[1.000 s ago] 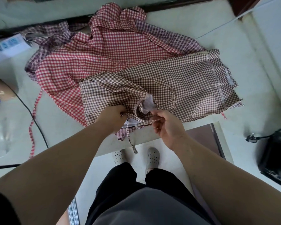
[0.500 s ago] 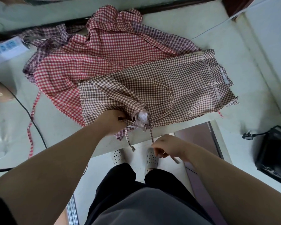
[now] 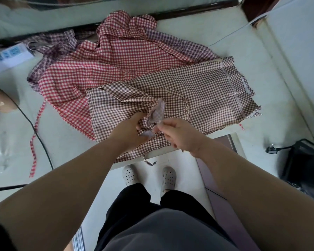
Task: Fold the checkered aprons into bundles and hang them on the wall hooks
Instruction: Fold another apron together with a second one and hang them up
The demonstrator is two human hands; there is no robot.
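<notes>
Here we are working right at the near edge of the table (image 3: 65, 138), where both hands are meeting on one gathered bunch of cloth. Our left hand (image 3: 130, 132) is gripping the bunched near hem of the brown apron (image 3: 203, 95), fingers buried in the folds. Our right hand (image 3: 179, 135) is pinching the pale upturned flap of the same bunch just beside it, so the two are almost touching. A thin tie (image 3: 150, 162) is dangling off the edge below them.

From this grip the rest of the apron is lying away from us and to the right, its long axis running toward the table's far right corner. We are judging the right hand nearer the free length and better placed to draw it in for a fold.

Behind and to the left, the red apron (image 3: 105, 69) is lying partly under the brown one, and we are expecting it to drag along under a careless pull. Its red strap (image 3: 33, 156) is trailing toward the left edge beside a black cable (image 3: 47, 156). Farther back a purple apron (image 3: 181, 46) is peeking out, and a power strip (image 3: 13, 55) is sitting at the far left. No hooks are showing.
</notes>
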